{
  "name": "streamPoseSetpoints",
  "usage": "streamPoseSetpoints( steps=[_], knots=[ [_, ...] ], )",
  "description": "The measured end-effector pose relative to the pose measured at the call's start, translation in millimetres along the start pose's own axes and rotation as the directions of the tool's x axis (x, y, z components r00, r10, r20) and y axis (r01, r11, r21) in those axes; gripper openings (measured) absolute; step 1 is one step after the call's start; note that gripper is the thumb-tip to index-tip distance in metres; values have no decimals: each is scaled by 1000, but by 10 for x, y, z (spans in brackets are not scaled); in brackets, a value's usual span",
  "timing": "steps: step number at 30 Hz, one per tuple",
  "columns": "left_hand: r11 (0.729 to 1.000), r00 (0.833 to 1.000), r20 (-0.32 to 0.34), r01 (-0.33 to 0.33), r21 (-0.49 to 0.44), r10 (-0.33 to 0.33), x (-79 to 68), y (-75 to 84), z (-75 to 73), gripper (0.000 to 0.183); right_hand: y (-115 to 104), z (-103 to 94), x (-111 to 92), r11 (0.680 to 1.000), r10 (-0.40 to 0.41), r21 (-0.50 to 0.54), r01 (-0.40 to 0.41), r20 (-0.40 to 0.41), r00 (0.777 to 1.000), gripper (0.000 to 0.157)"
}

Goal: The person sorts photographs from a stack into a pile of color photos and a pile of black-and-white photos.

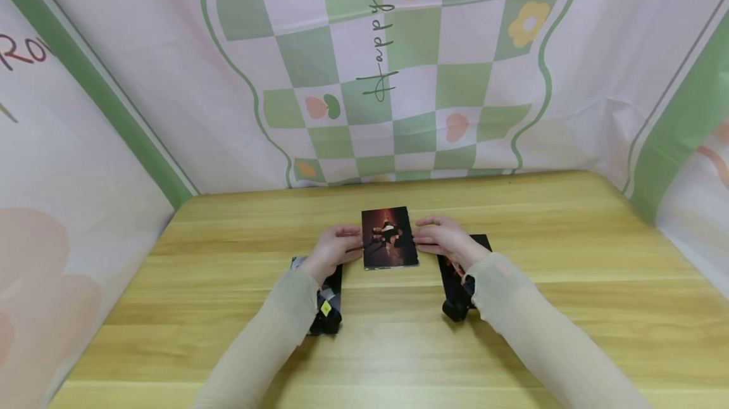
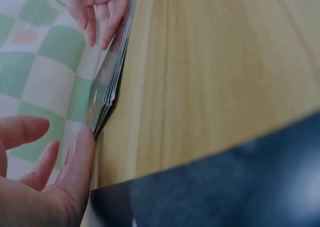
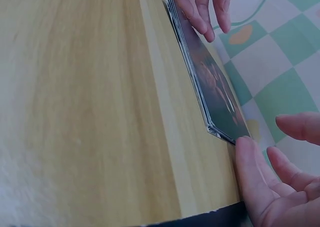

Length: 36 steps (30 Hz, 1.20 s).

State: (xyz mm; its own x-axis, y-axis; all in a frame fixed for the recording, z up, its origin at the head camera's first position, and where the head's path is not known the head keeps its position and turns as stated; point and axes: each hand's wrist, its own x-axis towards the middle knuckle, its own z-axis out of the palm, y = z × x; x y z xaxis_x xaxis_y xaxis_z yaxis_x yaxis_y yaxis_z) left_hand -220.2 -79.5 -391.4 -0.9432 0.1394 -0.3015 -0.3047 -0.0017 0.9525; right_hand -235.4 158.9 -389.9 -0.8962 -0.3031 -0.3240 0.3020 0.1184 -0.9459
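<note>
Evenly flanked: a stack of printed cards (image 1: 390, 238) between left hand (image 1: 335, 249) and right hand (image 1: 445, 241).
From the head view I see it flat on the table (image 1: 393, 358), long axis fore and aft, neither hand clearly nearer, open wood nearside; in the left wrist view, relaxed fingers (image 2: 79, 157) meet one edge, not clasping; in the right wrist view, a fingertip (image 3: 245, 146) seems to touch the opposite edge, fingers likewise apart.

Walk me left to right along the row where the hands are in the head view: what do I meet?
Left hand → stack of picture cards → right hand.
</note>
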Motion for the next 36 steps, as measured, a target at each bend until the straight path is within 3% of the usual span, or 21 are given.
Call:
streamPoseSetpoints(
  steps=[23, 36],
  knots=[
    [1000, 999, -38, 21, 4, -21, 18, -29, 25, 35, -5, 20, 20, 998, 51, -35, -53, -60, 997, 48],
    [999, 998, -53, 33, 10, -32, 21, -12, 23, 34, -6, 21, 26, 999, 40, -23, -41, -61, 997, 48]
  ],
)
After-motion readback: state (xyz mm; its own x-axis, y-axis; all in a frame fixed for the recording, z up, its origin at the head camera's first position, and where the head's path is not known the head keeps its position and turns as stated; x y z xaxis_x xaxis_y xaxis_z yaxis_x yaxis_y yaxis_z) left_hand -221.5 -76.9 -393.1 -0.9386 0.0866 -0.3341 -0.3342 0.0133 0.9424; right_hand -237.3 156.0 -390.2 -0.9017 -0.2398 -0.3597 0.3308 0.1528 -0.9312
